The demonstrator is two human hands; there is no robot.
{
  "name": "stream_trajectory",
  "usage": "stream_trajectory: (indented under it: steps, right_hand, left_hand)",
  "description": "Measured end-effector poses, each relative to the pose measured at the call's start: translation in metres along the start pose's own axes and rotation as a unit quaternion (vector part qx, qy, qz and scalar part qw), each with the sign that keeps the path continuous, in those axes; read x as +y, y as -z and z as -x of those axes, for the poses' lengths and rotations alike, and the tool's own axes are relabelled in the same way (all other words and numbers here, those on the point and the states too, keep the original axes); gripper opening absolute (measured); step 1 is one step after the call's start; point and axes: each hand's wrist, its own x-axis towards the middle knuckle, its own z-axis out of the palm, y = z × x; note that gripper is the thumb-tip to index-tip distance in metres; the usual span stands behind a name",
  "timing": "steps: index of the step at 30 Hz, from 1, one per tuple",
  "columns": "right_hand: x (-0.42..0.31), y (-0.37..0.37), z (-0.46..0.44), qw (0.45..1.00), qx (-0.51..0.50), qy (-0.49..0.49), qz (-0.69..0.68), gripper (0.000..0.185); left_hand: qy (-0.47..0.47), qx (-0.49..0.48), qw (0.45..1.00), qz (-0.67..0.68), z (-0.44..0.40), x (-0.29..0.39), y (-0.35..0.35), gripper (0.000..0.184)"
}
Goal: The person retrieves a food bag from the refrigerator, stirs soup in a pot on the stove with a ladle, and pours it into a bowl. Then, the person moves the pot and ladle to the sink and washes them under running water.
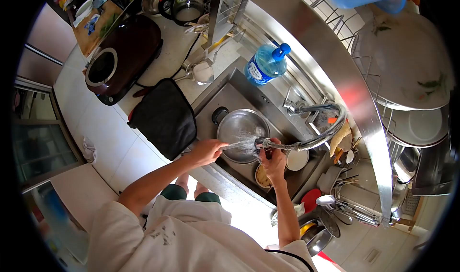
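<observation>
Over the steel sink (225, 92), my right hand (273, 163) is closed around the head of the flexible faucet (306, 144). Water sprays from it toward the left, above a metal pan (243, 121) with a black handle. My left hand (207, 152) is closed on a thin, pale utensil (232, 146) held in the spray; its exact kind is unclear. A white bowl (297, 160) and a smaller bowl with food residue (262, 177) lie in the sink beside and below my right hand.
A blue soap bottle (266, 66) stands at the sink's back edge. A black cloth (165, 119) hangs over the counter's edge at the left, near a dark cooker (132, 51). A metal dish rack (357, 75) arches above the right side. Utensils (352, 209) stand at the right.
</observation>
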Motion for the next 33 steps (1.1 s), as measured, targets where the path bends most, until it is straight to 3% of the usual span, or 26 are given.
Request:
stream_trajectory:
  steps: [5,6,9,13,17,18,21,25,33]
  right_hand:
    - [-0.018,-0.004,0.001,0.996,-0.023,-0.046,-0.069,0.044]
    - [-0.012,-0.003,0.001,0.998,-0.037,-0.045,-0.03,0.042]
    - [-0.001,0.002,-0.004,0.994,0.071,0.051,0.06,0.04]
    - [0.013,0.025,-0.017,0.984,0.047,0.017,0.172,0.041]
    - [0.026,0.022,-0.014,0.99,-0.008,0.074,0.122,0.047]
    - [0.027,0.019,-0.014,0.997,-0.03,0.042,0.066,0.048]
    - [0.03,0.016,-0.013,0.991,-0.034,0.089,0.092,0.051]
    - [0.014,0.03,-0.012,0.993,-0.074,0.023,0.086,0.048]
    - [0.015,0.027,-0.005,0.989,-0.044,0.051,0.13,0.053]
  left_hand:
    - [-0.018,-0.043,0.999,-0.027,-0.058,0.017,-0.031,0.036]
    - [-0.017,-0.057,0.998,-0.03,-0.066,0.018,-0.032,0.036]
    - [-0.075,-0.007,0.997,-0.028,-0.064,0.003,-0.032,0.035]
    - [-0.114,0.043,0.991,0.051,-0.022,-0.031,0.007,0.033]
    - [-0.104,0.008,0.994,0.026,0.004,-0.055,0.032,0.034]
    - [-0.104,0.002,0.994,0.018,0.008,-0.059,0.033,0.034]
    - [-0.089,-0.019,0.996,0.022,0.013,-0.063,0.032,0.035]
    - [-0.03,-0.024,0.989,0.146,0.017,-0.067,0.026,0.036]
    - [0.026,0.013,0.987,0.155,0.023,-0.052,0.04,0.035]
